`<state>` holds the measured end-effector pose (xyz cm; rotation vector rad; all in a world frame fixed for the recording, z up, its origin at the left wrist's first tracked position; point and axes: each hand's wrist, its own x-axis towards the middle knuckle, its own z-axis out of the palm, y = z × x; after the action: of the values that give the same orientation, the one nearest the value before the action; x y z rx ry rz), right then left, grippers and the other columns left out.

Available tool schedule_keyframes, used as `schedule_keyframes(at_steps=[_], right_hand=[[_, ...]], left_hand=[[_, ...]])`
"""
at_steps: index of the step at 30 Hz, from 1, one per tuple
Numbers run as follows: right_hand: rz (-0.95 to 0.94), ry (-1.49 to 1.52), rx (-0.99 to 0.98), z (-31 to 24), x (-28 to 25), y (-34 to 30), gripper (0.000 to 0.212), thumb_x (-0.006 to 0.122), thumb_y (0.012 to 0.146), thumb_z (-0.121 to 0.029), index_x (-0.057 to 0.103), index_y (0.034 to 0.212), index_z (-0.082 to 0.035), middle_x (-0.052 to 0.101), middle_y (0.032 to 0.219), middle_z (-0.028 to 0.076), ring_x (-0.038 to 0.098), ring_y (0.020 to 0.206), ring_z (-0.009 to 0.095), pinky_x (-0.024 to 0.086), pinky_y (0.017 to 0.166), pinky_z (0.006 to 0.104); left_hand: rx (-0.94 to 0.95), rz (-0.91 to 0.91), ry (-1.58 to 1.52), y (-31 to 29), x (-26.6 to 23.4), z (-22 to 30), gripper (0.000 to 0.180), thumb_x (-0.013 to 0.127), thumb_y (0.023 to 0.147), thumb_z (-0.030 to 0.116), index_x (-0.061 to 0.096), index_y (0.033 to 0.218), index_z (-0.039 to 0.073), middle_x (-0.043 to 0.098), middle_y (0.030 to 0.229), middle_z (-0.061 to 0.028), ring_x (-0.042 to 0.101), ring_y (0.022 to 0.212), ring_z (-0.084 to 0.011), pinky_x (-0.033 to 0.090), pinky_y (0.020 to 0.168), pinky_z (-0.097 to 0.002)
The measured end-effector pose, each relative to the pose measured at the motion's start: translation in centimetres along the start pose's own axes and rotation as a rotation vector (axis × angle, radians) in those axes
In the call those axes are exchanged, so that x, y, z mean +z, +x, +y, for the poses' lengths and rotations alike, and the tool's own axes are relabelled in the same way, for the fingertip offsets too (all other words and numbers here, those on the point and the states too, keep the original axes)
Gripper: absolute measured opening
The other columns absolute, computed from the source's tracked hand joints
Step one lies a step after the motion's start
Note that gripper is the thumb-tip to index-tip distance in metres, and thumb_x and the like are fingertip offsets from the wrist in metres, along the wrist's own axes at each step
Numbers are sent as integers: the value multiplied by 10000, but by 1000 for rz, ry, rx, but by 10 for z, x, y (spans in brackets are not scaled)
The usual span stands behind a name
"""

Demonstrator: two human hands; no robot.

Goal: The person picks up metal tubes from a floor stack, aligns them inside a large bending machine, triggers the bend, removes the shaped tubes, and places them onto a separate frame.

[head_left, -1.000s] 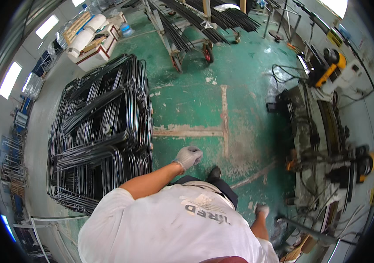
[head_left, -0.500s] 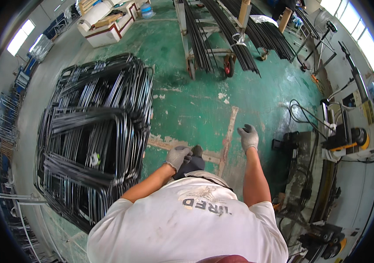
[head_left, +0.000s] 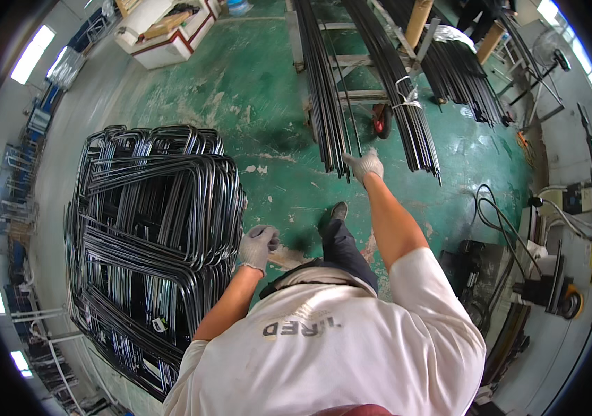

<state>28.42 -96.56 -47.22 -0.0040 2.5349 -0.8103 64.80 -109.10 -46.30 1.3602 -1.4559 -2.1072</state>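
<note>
My right hand point(head_left: 366, 166), in a pale grey work glove, reaches forward to the near ends of a bundle of long black metal tubes point(head_left: 322, 97). Its fingers are stretched out toward the tube ends; whether they touch cannot be made out. A thin single tube point(head_left: 348, 104) lies just right of that bundle, above the hand. My left hand point(head_left: 260, 247), gloved alike, hangs with curled fingers and nothing visible in it. It is beside the right edge of a large stack of bent black tube frames point(head_left: 150, 243).
The tubes rest on a wheeled rack point(head_left: 362, 61) with a red-hubbed wheel point(head_left: 381, 121). A second bundle point(head_left: 386, 76), tied with plastic, lies right of the first. Machinery with looped cables point(head_left: 493, 208) stands at the right. A white sofa-like seat point(head_left: 164, 35) is far left.
I have stepped forward, and the rack of tubes is nearer. My right hand has moved forward to the tube ends, its fingers straighter. My left hand stays low, now closer to the frame stack.
</note>
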Motion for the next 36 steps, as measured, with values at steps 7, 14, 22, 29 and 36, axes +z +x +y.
schedule_keyframes(at_steps=[7,14,22,29,36], right_hand=[[-262,45,-102,-45,33,80,553,911,726,-388,766,1086,6,759,1069,228,738,1045,332,575,908,420],[-264,1,-51,47,41,172,482,904,763,-337,767,1037,34,775,959,147,740,914,261,566,850,403],[-602,695,177,12,-18,138,345,808,883,-126,680,1146,58,739,935,118,703,745,226,577,667,394],[-553,719,250,19,-17,143,291,800,886,-171,720,1059,50,723,867,79,659,686,182,547,648,362],[-617,875,215,20,-17,141,207,745,940,-147,717,1039,33,733,900,92,696,727,233,562,660,371]], left_hand=[[-236,185,-189,43,24,30,194,699,930,173,667,978,-13,678,818,-96,664,675,-200,544,601,-323],[-117,222,-183,108,100,117,206,685,933,179,680,1015,-11,702,910,-89,660,764,-184,560,721,-328],[-154,13,39,156,148,138,179,673,946,162,704,992,-8,705,878,-84,660,725,-144,542,660,-271],[-124,-117,63,194,165,168,166,654,963,141,700,991,-17,707,893,-82,649,707,-137,529,643,-268],[-83,-231,144,224,155,175,201,617,1006,181,684,1063,1,718,976,-93,666,764,-165,552,714,-301]])
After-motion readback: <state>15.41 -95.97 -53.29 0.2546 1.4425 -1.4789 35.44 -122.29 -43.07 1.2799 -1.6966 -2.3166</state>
